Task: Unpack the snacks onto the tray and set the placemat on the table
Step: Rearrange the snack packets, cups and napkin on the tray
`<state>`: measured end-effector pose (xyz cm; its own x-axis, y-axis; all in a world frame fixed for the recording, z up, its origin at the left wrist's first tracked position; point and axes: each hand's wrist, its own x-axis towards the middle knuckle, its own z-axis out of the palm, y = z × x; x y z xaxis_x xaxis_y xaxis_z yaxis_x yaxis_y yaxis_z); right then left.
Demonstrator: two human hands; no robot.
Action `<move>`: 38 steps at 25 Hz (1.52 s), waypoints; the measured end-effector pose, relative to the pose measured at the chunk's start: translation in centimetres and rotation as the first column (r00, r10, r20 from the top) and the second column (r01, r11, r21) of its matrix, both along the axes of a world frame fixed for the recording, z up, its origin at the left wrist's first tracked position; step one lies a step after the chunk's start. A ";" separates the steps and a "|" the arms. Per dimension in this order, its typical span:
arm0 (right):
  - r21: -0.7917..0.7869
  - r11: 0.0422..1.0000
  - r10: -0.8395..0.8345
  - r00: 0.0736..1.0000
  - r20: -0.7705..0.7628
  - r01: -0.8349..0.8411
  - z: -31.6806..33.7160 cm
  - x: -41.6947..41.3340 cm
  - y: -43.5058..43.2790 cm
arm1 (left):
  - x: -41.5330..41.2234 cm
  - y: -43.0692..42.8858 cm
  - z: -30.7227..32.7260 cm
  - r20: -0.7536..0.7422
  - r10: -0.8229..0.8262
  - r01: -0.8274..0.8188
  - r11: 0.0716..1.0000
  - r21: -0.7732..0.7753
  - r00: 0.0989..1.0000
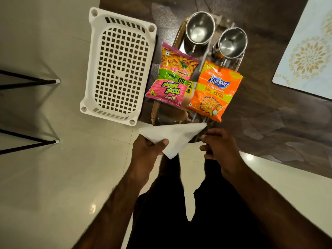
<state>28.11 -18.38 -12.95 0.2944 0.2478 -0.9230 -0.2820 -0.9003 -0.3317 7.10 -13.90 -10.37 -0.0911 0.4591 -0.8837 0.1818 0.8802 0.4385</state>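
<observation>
A pink snack packet [171,76] and an orange snack packet [214,90] lie side by side on a shiny metal tray [179,40] on the dark table. Two steel cups [200,27] stand at the tray's far end. My left hand [147,150] grips a folded white paper napkin [176,135] just in front of the tray's near edge. Beside the napkin's right corner, my right hand [218,146] is loosely curled and holds nothing. A pale blue placemat [307,51] with a gold flower pattern lies on the table at the right.
An empty white perforated plastic basket [118,67] sits left of the tray, at the table's left edge. Two black metal legs [28,81] stand on the glossy tiled floor at the left. My legs in dark clothing are below.
</observation>
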 end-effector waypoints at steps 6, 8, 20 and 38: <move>0.057 0.995 -0.078 0.995 -0.059 0.081 0.6 0.2 0.3 | -1.1 3.6 -0.8 0.093 -0.153 0.157 0.987 -0.032 0.984; 0.042 0.997 -0.064 0.997 -0.042 0.066 0.2 0.3 0.3 | -0.2 4.4 -1.5 0.061 -0.227 0.230 0.972 -0.040 0.972; 0.097 0.994 -0.071 0.980 0.188 0.054 -1.0 0.2 0.9 | 1.3 3.5 -2.7 -0.294 -0.516 0.547 0.837 0.030 0.805; 0.522 0.772 0.058 0.858 0.510 -0.362 5.8 5.1 10.9 | -0.9 0.6 -1.1 -0.353 0.157 -0.155 0.987 0.032 0.923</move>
<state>33.20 -7.50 -7.14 0.4983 0.7923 -0.3520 0.2045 -0.5020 -0.8404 6.19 -13.31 -11.44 -0.4676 0.4168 -0.7796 0.1858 0.9085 0.3742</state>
